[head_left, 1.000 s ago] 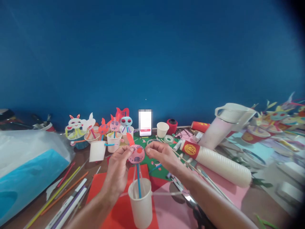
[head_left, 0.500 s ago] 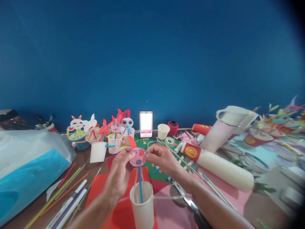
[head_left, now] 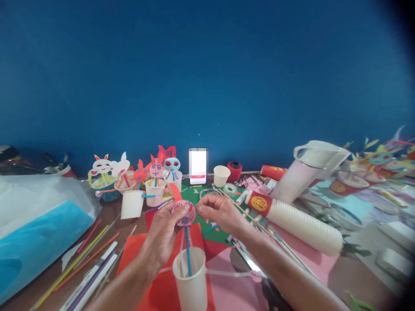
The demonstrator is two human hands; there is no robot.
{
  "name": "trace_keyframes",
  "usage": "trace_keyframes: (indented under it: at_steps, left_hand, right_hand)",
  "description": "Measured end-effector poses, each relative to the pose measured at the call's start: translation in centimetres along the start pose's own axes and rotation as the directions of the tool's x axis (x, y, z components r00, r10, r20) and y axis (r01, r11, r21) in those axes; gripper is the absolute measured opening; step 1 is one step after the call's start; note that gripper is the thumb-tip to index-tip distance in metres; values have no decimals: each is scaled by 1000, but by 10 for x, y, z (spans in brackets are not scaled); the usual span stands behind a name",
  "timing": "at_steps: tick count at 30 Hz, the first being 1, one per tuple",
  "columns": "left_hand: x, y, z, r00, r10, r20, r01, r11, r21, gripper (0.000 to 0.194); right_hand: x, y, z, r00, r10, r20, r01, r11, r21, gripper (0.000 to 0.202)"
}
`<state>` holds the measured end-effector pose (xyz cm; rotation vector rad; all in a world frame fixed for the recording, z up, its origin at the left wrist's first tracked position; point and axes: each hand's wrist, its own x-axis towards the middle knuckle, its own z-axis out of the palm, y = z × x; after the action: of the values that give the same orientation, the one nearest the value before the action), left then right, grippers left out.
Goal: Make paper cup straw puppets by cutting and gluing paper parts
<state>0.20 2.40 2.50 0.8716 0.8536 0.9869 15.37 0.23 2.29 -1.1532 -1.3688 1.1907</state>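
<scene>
Far left: blue-and-white plastic bag (head_left: 48, 229), then a spread of coloured straws and white-capped pens (head_left: 92, 276) on the brown table. Behind those, a row of cut-paper animal heads (head_left: 156, 169) on straws in cups.

Left hand (head_left: 158, 235): thumb across the front, fingers behind, clamped on the left part of a round pink paper face (head_left: 192, 217) with inked lashes and dots. Orange-red paper ear (head_left: 177, 193) sticks up at its top left. Face sits above a white paper cup (head_left: 193, 290); a blue straw (head_left: 188, 257) runs from under it into the cup. Whitish straws poke out of the cup sides. Cup is over a bright red paper sheet (head_left: 139, 255).

Phone (head_left: 198, 168) stands upright against the blue wall, screen lit.

Right hand (head_left: 222, 215): thumb and index tips together just beside the face's right edge. Can't tell if anything is pinched there, or if they touch the face.

Under the right forearm: shiny metal tool with dark handles, partly hidden, on a pink paper sheet (head_left: 227, 296). Further right: long nested stack of white paper cups (head_left: 301, 224) on its side, red cup at one end, and a white-lidded pitcher (head_left: 300, 172). Far right is blurred.
</scene>
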Motion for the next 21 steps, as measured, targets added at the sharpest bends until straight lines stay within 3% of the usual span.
trace_keyframes:
  at_steps: [9,16,21]
  left_hand:
    - [3,8,-9,993,33,-113,-41,997,-71,7]
    - [7,19,-16,988,56,-141,-66,996,-65,13]
    - [5,28,-48,976,72,-206,-79,997,-24,23]
  right_hand:
    - [3,-3,-52,984,-49,-169,45,999,-30,17]
    - [5,2,-54,994,-21,-103,10,994,-109,22]
    - [5,8,-55,995,-5,-95,-11,985,-172,23]
